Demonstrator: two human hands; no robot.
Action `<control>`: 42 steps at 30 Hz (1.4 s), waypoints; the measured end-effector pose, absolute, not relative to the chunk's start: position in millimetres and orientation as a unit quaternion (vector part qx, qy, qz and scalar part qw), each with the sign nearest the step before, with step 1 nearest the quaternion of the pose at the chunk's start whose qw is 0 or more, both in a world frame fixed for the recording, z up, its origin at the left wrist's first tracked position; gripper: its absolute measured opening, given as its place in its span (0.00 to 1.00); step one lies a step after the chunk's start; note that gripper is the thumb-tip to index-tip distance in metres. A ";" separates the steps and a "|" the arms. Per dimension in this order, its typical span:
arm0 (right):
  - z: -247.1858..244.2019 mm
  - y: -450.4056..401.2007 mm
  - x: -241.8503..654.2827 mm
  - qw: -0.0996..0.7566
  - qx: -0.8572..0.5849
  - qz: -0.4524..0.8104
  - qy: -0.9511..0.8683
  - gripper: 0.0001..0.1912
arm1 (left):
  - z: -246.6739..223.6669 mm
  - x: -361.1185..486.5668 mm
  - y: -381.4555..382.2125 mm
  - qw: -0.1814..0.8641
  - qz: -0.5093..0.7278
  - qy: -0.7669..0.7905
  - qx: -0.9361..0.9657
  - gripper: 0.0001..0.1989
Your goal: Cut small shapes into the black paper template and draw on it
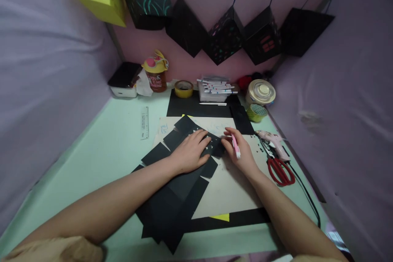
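Note:
My left hand (192, 151) lies flat with fingers spread on a black paper cut-out (181, 182), which has notched flaps along its sides. Small star-shaped holes show pale through the paper around those fingertips. In my right hand (241, 153) a slim pink pen-shaped tool (236, 145) rests between thumb and fingers; its tip is hidden, so I cannot tell whether it is a pen or a craft knife. The right fingertips touch or nearly touch the cut-out's right edge. Beneath lies a pale board (227, 192) with blue marks near its top.
Red-handled scissors (281, 172), a pink glue gun (274, 143) with its black cord and small black scraps lie at right. Behind are tape rolls (183, 89), a box of markers (215, 88) and a white pen (213, 104). A ruler (144, 123) lies left. Dark paper boxes (225, 37) hang overhead.

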State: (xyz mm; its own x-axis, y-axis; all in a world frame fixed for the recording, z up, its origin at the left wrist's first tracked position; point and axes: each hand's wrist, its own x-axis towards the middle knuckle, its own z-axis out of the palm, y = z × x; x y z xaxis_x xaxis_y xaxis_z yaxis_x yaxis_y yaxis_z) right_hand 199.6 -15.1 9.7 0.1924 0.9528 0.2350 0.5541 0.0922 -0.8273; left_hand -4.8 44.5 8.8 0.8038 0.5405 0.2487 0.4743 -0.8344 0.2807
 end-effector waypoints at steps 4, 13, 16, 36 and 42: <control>8.5 -1.5 198.8 0.481 -0.637 0.317 -0.513 0.24 | 9.7 -5.6 43.9 0.090 0.178 0.258 0.945 0.24; 17.4 2.6 190.4 0.491 -0.625 0.414 -0.443 0.19 | 16.8 -7.9 44.9 0.069 0.250 0.246 0.934 0.15; 19.8 -3.2 188.1 0.511 -0.620 0.408 -0.433 0.15 | 17.1 -7.6 46.4 0.067 0.266 0.237 0.932 0.13; 14.3 -9.4 191.7 0.535 -0.598 0.396 -0.447 0.13 | 9.2 -9.1 49.7 0.033 0.238 0.212 0.947 0.17; 15.4 -4.2 185.1 0.530 -0.635 0.335 -0.452 0.13 | 9.0 -8.2 48.9 0.034 0.226 0.212 0.950 0.17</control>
State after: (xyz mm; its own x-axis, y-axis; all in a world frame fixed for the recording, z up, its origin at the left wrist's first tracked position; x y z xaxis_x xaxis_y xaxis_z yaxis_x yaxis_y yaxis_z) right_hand 185.1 -4.2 15.4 0.3674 0.9286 0.0527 0.2181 -0.0310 -0.9754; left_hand -8.2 48.9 9.0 0.8075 0.4186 0.4156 0.3880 -0.9076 0.1602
